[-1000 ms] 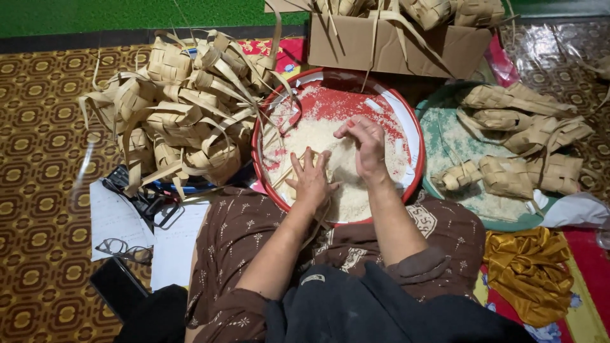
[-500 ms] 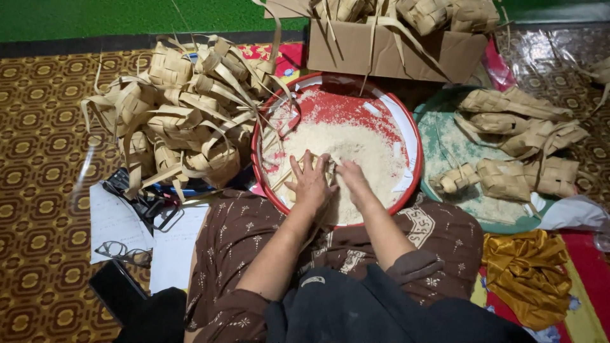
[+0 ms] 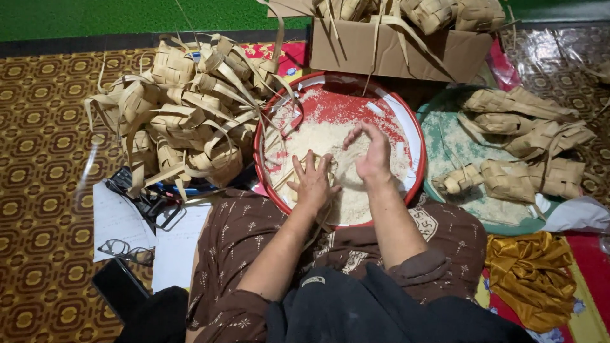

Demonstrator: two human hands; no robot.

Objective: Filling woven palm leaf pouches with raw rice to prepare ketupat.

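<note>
Nearest the camera, the person sits on the patterned floor mat (image 3: 38, 190) in a brown printed garment, with both forearms reaching forward over the lap. The left hand (image 3: 312, 181) lies in the near part of a round red basin (image 3: 416, 136), fingers spread, pressing down on a small woven palm-leaf pouch (image 3: 316, 162) that sits on the heap of white rice (image 3: 337, 152); the hand is not clenched around it. The right hand (image 3: 372, 155) is just beside it over the rice, fingers curled loosely together and cupped downward; whether it holds grains cannot be told.

To the left of the lap lie white papers (image 3: 117, 219), a pair of spectacles (image 3: 124, 252) and a dark phone (image 3: 117, 289). To the right lies a crumpled golden cloth (image 3: 530, 276).

Left of the basin rises a large pile of empty woven pouches (image 3: 184, 114) with long loose leaf strips. Right of it, a green tray (image 3: 445, 149) carries several filled pouches (image 3: 527, 152). Farthest off, a cardboard box (image 3: 387, 51) holds more woven pouches.
</note>
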